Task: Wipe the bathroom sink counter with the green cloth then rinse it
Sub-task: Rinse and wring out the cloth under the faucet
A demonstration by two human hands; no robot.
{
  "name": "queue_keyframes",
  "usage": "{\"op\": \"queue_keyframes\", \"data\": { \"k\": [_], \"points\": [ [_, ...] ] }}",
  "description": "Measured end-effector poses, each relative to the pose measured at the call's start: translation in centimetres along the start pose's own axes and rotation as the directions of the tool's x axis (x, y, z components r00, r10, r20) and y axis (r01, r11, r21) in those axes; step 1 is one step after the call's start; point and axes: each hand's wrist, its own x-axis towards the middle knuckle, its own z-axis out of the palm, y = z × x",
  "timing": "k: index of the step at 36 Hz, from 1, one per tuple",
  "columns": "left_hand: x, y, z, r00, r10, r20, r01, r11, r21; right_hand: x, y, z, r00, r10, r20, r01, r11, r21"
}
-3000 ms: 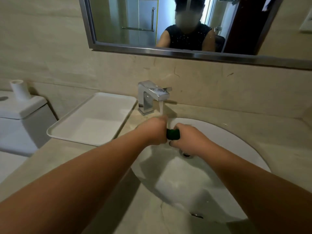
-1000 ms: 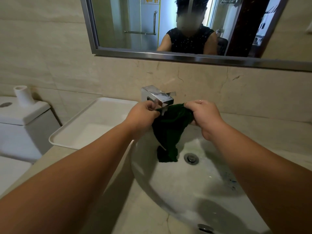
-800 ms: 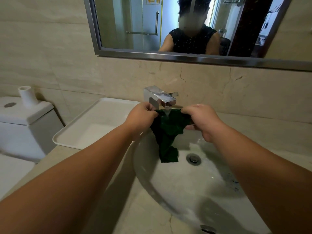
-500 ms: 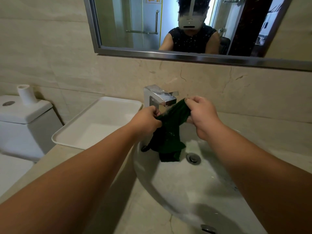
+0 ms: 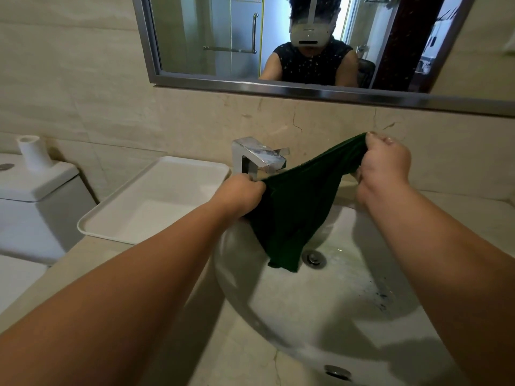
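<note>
You are pinching the green cloth (image 5: 301, 201) by its top edge, left hand (image 5: 239, 190) low, right hand (image 5: 384, 160) higher, so it is hanging spread between them (running water not visible). Keep it stretched, bringing it under the faucet (image 5: 259, 158) just beyond your left hand.

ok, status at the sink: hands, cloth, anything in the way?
Left hand and right hand each grip an end of the green cloth. Cloth hangs spread over the sink basin. Faucet just behind; nothing blocking.
</note>
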Motion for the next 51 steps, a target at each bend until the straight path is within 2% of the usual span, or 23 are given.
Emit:
{"op": "queue_keyframes", "data": {
  "k": [2, 4, 6, 8, 10, 13, 16, 18, 20, 22, 25, 29, 31, 34, 36, 38, 41, 44, 47, 49, 51],
  "points": [
    [0.2, 0.4, 0.2, 0.995, -0.077, 0.055, 0.09, 0.951, -0.295, -0.5, 0.3, 0.1, 0.999, 0.019, 0.029, -0.019, 1.0, -0.016],
    [-0.1, 0.8, 0.5, 0.98, -0.148, 0.135, 0.198, 0.816, -0.543, -1.5, 1.0, 0.4, 0.992, 0.041, 0.12, -0.032, 0.997, -0.074],
    [-0.2, 1.0, 0.7, 0.963, -0.16, 0.216, 0.266, 0.696, -0.667, -2.7, 1.9, 0.8, 0.973, 0.079, 0.215, -0.046, 0.987, -0.152],
    [-0.4, 1.0, 0.9, 0.945, -0.137, 0.296, 0.314, 0.627, -0.713, -3.6, 3.1, 1.3, 0.942, 0.132, 0.31, -0.071, 0.977, -0.202],
    [-0.5, 1.0, 1.0, 0.927, -0.106, 0.359, 0.347, 0.602, -0.719, -4.6, 4.0, 1.8, 0.893, 0.191, 0.407, -0.091, 0.963, -0.254],
    [-0.9, 1.2, 1.2, 0.909, -0.053, 0.413, 0.358, 0.608, -0.709, -6.0, 4.7, 2.4, 0.785, 0.269, 0.558, -0.07, 0.933, -0.352],
    [-0.9, 0.8, 1.3, 0.91, -0.029, 0.413, 0.341, 0.618, -0.709, -6.4, 4.4, 2.2, 0.703, 0.31, 0.64, -0.083, 0.93, -0.359],
    [-0.7, 0.2, 1.3, 0.922, -0.033, 0.387, 0.325, 0.611, -0.722, -5.9, 4.0, 1.6, 0.709, 0.298, 0.639, -0.08, 0.934, -0.348],
    [-0.5, -0.1, 1.4, 0.932, -0.063, 0.357, 0.322, 0.597, -0.734, -5.3, 3.7, 1.0, 0.755, 0.265, 0.6, -0.061, 0.939, -0.339],
    [-0.6, -0.1, 1.6, 0.938, -0.079, 0.338, 0.321, 0.57, -0.756, -4.8, 3.9, 0.5, 0.785, 0.223, 0.578, 0.016, 0.925, -0.379],
    [-0.8, 0.4, 1.8, 0.94, -0.041, 0.339, 0.306, 0.538, -0.785, -4.8, 5.1, 0.2, 0.734, 0.212, 0.645, 0.126, 0.891, -0.436],
    [-1.0, 0.8, 2.0, 0.945, -0.005, 0.326, 0.265, 0.596, -0.758, -4.8, 6.1, 0.3, 0.664, 0.257, 0.702, 0.072, 0.913, -0.401],
    [-0.7, 0.5, 2.1, 0.951, 0.022, 0.309, 0.211, 0.684, -0.698, -4.8, 6.5, 0.2, 0.662, 0.269, 0.7, 0.041, 0.919, -0.392],
    [-0.8, 0.3, 2.3, 0.934, 0.054, 0.354, 0.162, 0.819, -0.551, -4.9, 7.0, 0.5, 0.742, 0.231, 0.629, 0.076, 0.903, -0.422],
    [-1.1, 0.3, 2.5, 0.939, 0.046, 0.34, 0.157, 0.824, -0.544, -5.2, 7.0, 0.7, 0.788, 0.201, 0.582, 0.082, 0.903, -0.422],
    [-1.1, 0.2, 2.6, 0.954, 0.045, 0.297, 0.148, 0.79, -0.595, -5.2, 6.7, 0.7, 0.798, 0.193, 0.571, 0.044, 0.926, -0.374],
    [-0.8, -0.2, 2.9, 0.975, 0.048, 0.218, 0.11, 0.748, -0.654, -5.1, 5.8, 0.5, 0.814, 0.225, 0.536, -0.067, 0.952, -0.298],
    [-0.7, -1.1, 3.2, 0.969, 0.062, 0.24, 0.1, 0.788, -0.608, -4.8, 4.9, 0.6, 0.805, 0.303, 0.511, -0.263, 0.953, -0.151],
    [-0.7, -2.1, 3.7, 0.931, 0.113, 0.348, 0.085, 0.859, -0.506, -4.8, 4.2, 0.9, 0.73, 0.391, 0.561, -0.496, 0.867, 0.041],
    [-0.7, -2.4, 4.0, 0.927, 0.08, 0.367, 0.087, 0.905, -0.417, -4.6, 3.8, 1.1, 0.698, 0.4, 0.594, -0.582, 0.8, 0.145],
    [-0.7, -2.7, 4.1, 0.944, 0.033, 0.328, 0.082, 0.939, -0.333, -4.4, 3.4, 1.3, 0.69, 0.385, 0.613, -0.616, 0.756, 0.22]
  ]
}}
